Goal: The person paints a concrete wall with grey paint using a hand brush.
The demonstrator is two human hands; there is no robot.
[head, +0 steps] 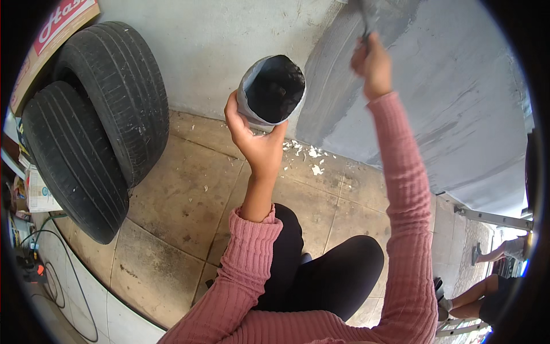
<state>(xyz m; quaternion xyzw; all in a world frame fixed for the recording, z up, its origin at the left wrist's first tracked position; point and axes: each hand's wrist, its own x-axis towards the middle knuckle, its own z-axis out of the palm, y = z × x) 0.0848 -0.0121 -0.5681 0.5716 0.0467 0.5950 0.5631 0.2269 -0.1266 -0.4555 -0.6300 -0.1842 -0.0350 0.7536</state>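
My left hand (258, 148) holds up a pale grey, roughly cylindrical container (247, 88) with an uneven rim, tilted so its mouth faces me. Its inside looks dark, and what it contains is hard to make out. Higher up on the right, my right hand (378, 71) grips the handle of a slim tool (365, 19); motion blur and the picture's edge hide its kind. Behind that hand, the wall bears a grey coat (455, 81) with darker, wet-looking streaks (339, 73). To the left of the streaks is bare whitish wall (197, 56).
Two worn tyres (129, 86) (73, 159) lean by the wall at left, near a printed cardboard box (92, 10). White flakes (316, 161) litter the tiled floor (180, 189). A cable (84, 288) lies lower left. Right are a ladder (494, 218) and two people (472, 296) (496, 253).
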